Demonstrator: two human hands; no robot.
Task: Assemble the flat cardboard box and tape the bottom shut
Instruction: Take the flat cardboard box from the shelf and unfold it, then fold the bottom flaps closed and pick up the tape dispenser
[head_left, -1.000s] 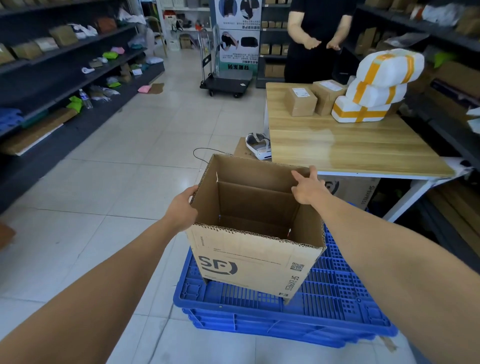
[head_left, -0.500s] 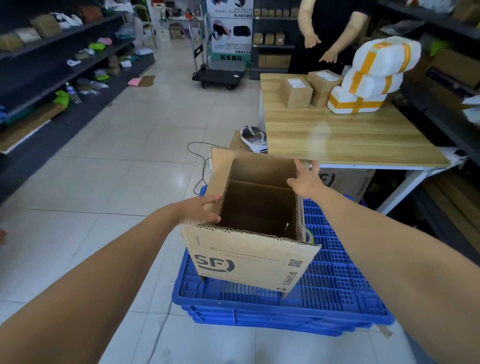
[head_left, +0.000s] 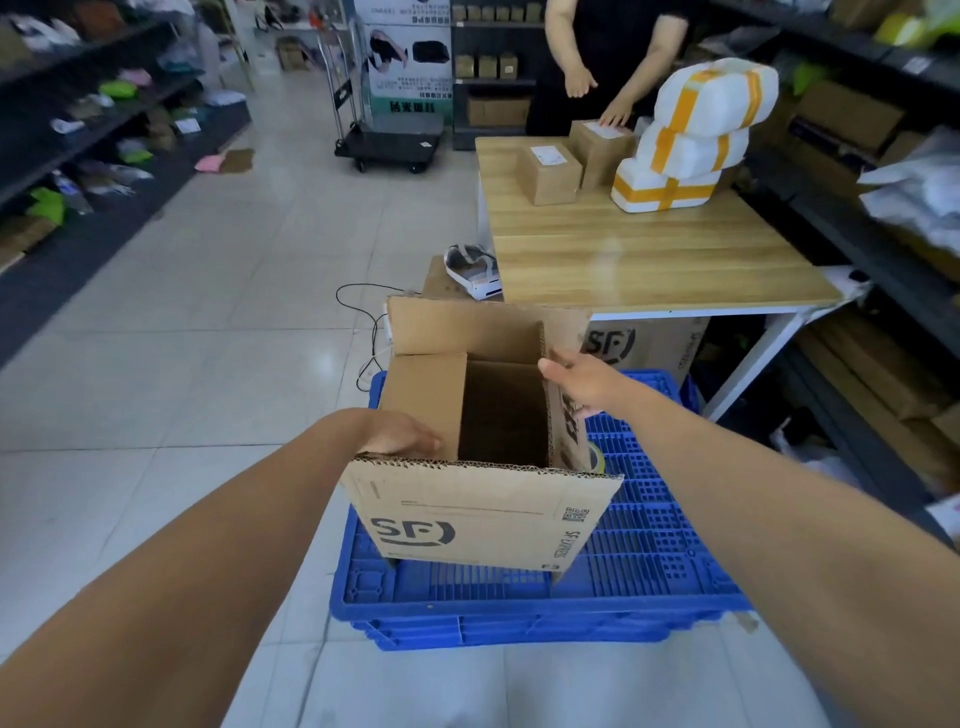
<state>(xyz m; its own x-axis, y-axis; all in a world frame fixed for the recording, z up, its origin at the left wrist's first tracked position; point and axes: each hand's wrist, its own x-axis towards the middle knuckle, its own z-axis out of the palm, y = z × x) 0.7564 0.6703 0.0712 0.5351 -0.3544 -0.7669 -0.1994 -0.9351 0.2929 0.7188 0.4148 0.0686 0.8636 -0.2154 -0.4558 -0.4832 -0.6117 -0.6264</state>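
A brown cardboard box (head_left: 483, 519) printed "SF" stands opened up on a stack of blue plastic pallets (head_left: 649, 571), its flaps pointing up. My left hand (head_left: 400, 434) lies flat on the left flap (head_left: 423, 395), which is folded inward over the opening. My right hand (head_left: 582, 382) presses against the right flap (head_left: 566, 415) from outside, and that flap is still nearly upright. The far flap (head_left: 467, 325) and the near flap stand up. A roll of tape (head_left: 596, 457) peeks out on the pallet just right of the box.
A wooden table (head_left: 649, 254) stands beyond the box with small parcels (head_left: 550, 174) and taped white foam boxes (head_left: 696, 140); a person in black works behind it. A white headset (head_left: 472, 270) and a cable lie on the floor. Dark shelving lines both sides; a platform cart (head_left: 389, 140) stands farther back.
My left hand has pushed the left flap down and inward over the opening. My right hand slid from the flap's top edge to its outer face. The view has dipped closer to the box.
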